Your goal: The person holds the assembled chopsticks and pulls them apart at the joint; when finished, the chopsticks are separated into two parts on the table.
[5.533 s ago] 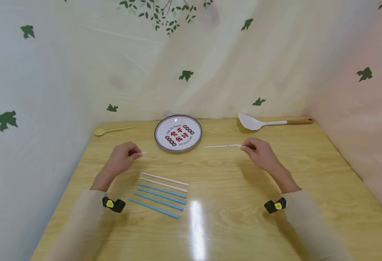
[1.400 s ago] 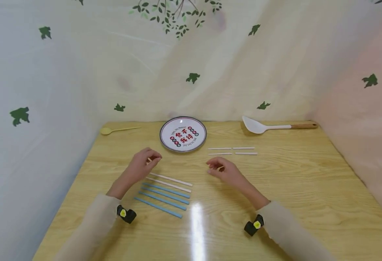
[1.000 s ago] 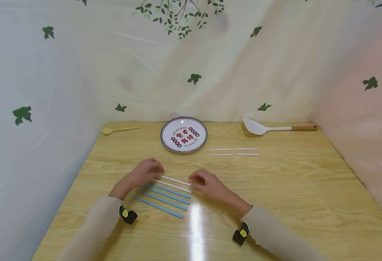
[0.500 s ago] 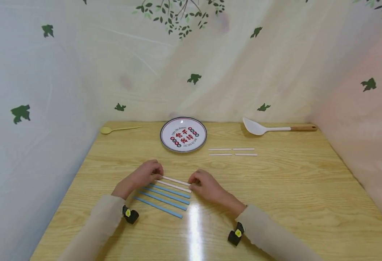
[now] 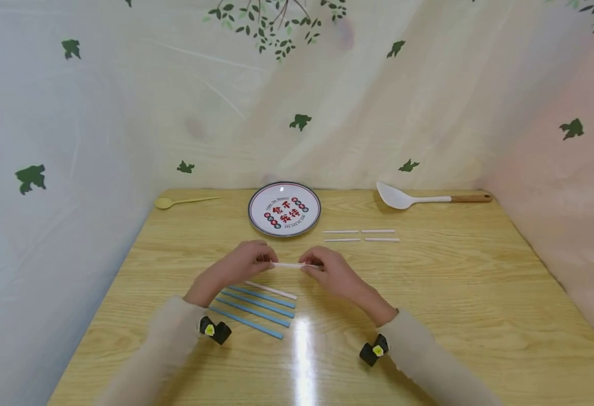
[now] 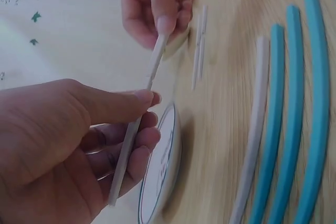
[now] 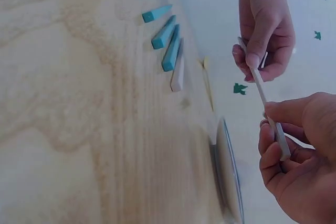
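In the head view, my left hand (image 5: 241, 264) and right hand (image 5: 336, 277) pinch one pale pinkish-white chopstick (image 5: 288, 265) between thumb and fingers, a hand toward each end. It is lifted off the table, nearly level. Close up in the left wrist view, a small joint mark shows on the chopstick (image 6: 152, 72) between the hands. Below them a second pale chopstick (image 5: 271, 290) lies slanted above several blue chopsticks (image 5: 258, 306), their left ends partly hidden by my left arm. Short white chopstick pieces (image 5: 382, 239) lie in two rows to the right of the plate.
At the back of the wooden table (image 5: 429, 293) stands a round plate (image 5: 256, 225) with red lettering. A yellow spoon (image 5: 164, 203) lies at the back left, a white turner (image 5: 395, 197) with a wooden handle at the back right. Printed cloth walls enclose the table.
White pieces earlier in the hands now lie right of the plate. Both hands came down to the row of chopsticks, gripped the top pale one and raised it toward the plate.
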`<state>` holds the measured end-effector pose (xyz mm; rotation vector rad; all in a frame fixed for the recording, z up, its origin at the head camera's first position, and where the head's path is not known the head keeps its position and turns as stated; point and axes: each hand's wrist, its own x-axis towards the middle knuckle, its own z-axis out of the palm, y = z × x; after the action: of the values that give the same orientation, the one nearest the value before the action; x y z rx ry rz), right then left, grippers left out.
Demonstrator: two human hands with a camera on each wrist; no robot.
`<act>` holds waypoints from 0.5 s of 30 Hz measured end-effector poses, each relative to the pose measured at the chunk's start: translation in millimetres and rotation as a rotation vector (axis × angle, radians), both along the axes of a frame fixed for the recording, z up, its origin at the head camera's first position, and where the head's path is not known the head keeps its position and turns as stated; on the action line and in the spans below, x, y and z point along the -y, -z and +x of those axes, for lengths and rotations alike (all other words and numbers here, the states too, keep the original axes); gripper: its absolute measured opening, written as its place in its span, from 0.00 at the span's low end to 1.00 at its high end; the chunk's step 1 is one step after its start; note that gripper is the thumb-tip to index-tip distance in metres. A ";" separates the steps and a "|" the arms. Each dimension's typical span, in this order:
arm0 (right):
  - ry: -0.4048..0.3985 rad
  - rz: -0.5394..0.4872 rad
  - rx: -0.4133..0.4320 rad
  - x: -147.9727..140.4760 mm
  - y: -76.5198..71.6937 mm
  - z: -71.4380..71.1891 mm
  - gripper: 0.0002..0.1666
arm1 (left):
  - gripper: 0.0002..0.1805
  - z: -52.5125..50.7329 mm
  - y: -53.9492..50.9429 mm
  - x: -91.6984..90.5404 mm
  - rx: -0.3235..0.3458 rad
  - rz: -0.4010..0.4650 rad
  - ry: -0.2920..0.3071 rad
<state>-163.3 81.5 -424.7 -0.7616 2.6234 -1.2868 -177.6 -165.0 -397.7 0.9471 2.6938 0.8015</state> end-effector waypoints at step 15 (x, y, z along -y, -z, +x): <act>-0.042 0.064 -0.083 -10.6 -15.0 -8.9 0.06 | 0.04 -1.9 -5.2 -34.1 -0.050 0.078 -0.013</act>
<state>-172.2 92.1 -409.6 -0.8731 2.6834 -1.1786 -179.5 -130.9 -392.5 0.9802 2.7317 0.9030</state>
